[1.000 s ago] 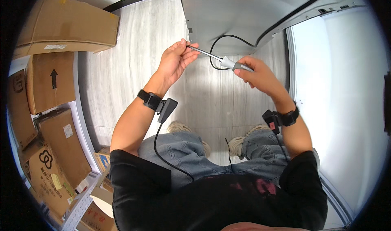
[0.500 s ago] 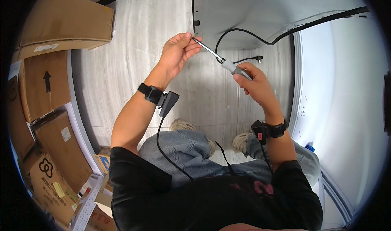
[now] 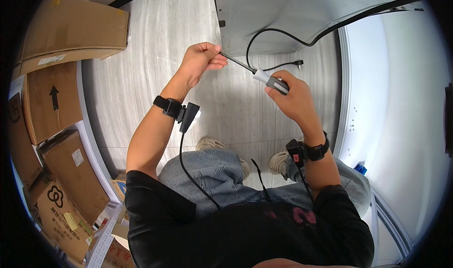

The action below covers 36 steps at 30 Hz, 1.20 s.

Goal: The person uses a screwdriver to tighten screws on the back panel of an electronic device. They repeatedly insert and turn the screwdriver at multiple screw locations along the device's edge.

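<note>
A screwdriver [image 3: 261, 76] with a grey handle and a thin metal shaft slants between my two hands above the floor. My right hand [image 3: 292, 97] is wrapped round its handle. At the tip of the shaft, the thumb and forefinger of my left hand [image 3: 197, 62] are pinched together, the other fingers curled loosely below. Whether a small part sits in that pinch is hidden by the fingertips. Just beyond my hands stands a large grey metal panel [image 3: 273, 17], apart from the screwdriver. A black power cord [image 3: 271, 30] loops down from it, its plug [image 3: 298, 63] near the floor.
Cardboard boxes [image 3: 78, 29] are stacked along the left, some on a white perforated shelf [image 3: 100, 237]. To the right rises a white glossy surface [image 3: 401, 102]. Black straps with small devices [image 3: 188, 117] circle both wrists, their cables running toward me. My shoes [image 3: 211, 144] rest on the pale floor.
The screwdriver's tip and my left hand have come slightly nearer to me. The shaft lies a little flatter across the view. Both hands keep their holds.
</note>
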Each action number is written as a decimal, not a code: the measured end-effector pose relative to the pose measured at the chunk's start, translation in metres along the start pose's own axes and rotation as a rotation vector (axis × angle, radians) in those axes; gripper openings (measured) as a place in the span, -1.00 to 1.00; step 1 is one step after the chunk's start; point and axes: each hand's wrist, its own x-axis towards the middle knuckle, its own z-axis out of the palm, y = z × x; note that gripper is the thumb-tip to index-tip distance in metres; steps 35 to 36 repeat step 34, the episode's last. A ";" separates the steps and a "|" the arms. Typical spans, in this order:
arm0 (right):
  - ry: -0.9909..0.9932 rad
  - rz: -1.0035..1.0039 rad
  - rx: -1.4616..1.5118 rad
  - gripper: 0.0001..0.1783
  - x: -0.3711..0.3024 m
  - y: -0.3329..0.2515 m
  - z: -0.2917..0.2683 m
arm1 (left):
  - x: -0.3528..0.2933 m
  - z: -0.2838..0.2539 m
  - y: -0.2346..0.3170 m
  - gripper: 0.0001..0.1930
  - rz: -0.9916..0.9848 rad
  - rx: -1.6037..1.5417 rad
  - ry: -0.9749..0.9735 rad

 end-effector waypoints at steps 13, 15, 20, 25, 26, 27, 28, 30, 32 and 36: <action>0.070 0.042 0.047 -0.58 -0.011 0.008 0.040 | 0.007 -0.010 -0.010 -0.72 -0.073 -0.188 -0.042; 0.093 0.048 0.119 -0.58 -0.012 0.012 0.047 | 0.004 -0.003 -0.006 -0.73 -0.028 -0.258 -0.034; 0.119 -0.005 0.472 -0.60 -0.015 0.024 0.065 | 0.005 0.015 0.003 -0.76 0.117 -0.374 -0.039; 0.010 0.192 0.771 -0.66 -0.017 0.002 0.068 | 0.009 0.030 0.017 -0.80 0.181 -0.432 -0.033; -0.011 0.235 0.833 -0.67 -0.017 -0.003 0.067 | 0.012 0.030 0.018 -0.81 0.196 -0.435 -0.037; -0.025 0.255 0.873 -0.67 -0.017 -0.006 0.068 | 0.017 0.029 0.018 -0.83 0.209 -0.439 -0.043; -0.038 0.275 0.913 -0.67 -0.016 -0.008 0.069 | 0.022 0.029 0.017 -0.82 0.214 -0.438 -0.042; -0.057 0.318 0.959 -0.66 -0.013 -0.013 0.069 | 0.030 0.028 0.015 -0.79 0.218 -0.437 -0.039; -0.068 0.364 0.970 -0.63 -0.010 -0.020 0.067 | 0.039 0.026 0.017 -0.80 0.226 -0.440 -0.049; -0.099 0.423 0.967 -0.57 -0.006 -0.025 0.066 | 0.050 0.023 0.014 -0.78 0.248 -0.450 -0.062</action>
